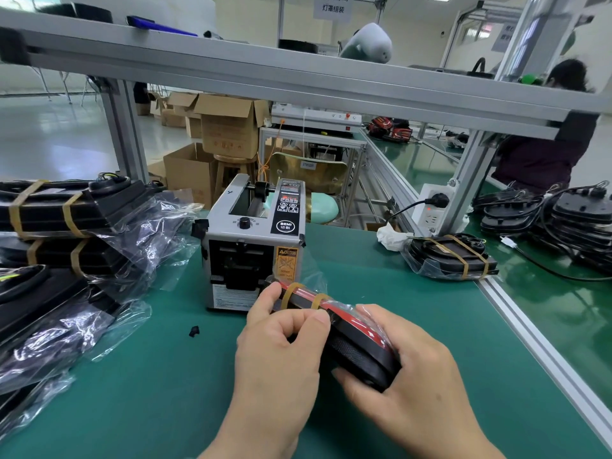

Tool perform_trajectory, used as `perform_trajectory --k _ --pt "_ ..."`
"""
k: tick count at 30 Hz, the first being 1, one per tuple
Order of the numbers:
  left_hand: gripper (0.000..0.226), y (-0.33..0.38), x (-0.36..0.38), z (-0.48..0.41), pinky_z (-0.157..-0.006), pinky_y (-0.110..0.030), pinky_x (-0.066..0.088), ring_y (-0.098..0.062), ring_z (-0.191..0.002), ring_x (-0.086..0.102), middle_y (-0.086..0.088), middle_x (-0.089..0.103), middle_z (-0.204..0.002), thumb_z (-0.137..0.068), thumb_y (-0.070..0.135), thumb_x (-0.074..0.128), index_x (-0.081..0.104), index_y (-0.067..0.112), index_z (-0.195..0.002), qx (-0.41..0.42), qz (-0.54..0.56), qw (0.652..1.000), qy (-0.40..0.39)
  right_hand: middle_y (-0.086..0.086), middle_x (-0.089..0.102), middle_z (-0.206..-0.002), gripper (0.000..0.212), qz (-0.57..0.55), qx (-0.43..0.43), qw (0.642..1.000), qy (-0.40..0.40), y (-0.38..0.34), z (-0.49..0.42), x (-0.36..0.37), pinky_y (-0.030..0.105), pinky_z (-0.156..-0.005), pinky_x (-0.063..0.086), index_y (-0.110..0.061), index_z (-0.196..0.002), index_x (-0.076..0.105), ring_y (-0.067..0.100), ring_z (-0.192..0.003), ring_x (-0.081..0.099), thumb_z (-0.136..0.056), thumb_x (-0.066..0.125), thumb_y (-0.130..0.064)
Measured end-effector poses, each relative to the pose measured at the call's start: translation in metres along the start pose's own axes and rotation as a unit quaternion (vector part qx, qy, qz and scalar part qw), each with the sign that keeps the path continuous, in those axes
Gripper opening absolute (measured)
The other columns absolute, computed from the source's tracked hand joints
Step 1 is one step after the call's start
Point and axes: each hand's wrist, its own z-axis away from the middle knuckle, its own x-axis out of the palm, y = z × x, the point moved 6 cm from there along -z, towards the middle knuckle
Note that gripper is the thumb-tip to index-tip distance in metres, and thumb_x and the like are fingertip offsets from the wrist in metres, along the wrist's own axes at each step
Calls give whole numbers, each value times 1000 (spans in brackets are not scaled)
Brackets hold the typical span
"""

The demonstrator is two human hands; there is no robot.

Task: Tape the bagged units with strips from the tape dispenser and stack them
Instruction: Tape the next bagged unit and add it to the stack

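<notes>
Before the tape dispenser [253,246], left hand [281,356] and right hand [410,385] curl round the bagged unit [361,356], whose slack film may crease under the tape strip [318,300].

One view only, from the camera on my head. Faces forward and down over the green bench [165,376]. Wide angle: overhead rail [231,66] bows across the top of frame. Close range: my left hand [281,352] and right hand [410,369], both gripping the bagged unit [361,356], fill lower centre. Tape dispenser [255,240] sits just beyond them, mid-frame, front toward me.
</notes>
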Motion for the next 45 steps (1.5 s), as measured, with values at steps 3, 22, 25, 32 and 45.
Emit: perform_trajectory --k 3,22,25,32,45 --pt "19 -2 2 1 -105 -24 25 20 -126 28 21 35 -145 -81 28 63 76 30 -67 -7 28 1000 -2 -20 65 -89 51 -8 2 1000 4 -1 0 -1 26 -69 50 -38 -105 59 9 -80 62 -56 63 -52" --pt "32 -6 4 -3 -112 -30 27 30 -121 23 17 40 -143 -63 34 56 73 8 -65 -35 70 997 28 -17 62 -83 44 -16 18 1000 -10 -2 1 7 32 -65 53 -37 -100 60 10 -75 59 -58 66 -48" --pt "31 -6 5 -3 -106 -24 28 33 -117 24 16 40 -144 -64 35 56 73 8 -65 -32 61 997 27 -17 62 -82 44 -17 17 1000 -10 -2 2 7 33 -66 53 -37 -100 60 10 -74 59 -58 66 -47" --pt "21 -8 6 -3 -104 -22 26 33 -112 26 15 45 -141 -81 20 64 73 19 -62 -15 25 999 26 -17 62 -83 46 -8 14 1000 -3 -3 2 6 32 -64 53 -36 -101 60 9 -74 59 -58 66 -48" --pt "7 -5 3 2 -105 -23 25 6 -132 30 22 42 -140 -74 37 67 71 38 -68 21 -23 998 47 -18 62 -82 43 -16 13 1000 -8 -3 3 8 33 -65 53 -37 -102 61 8 -74 57 -60 66 -46"
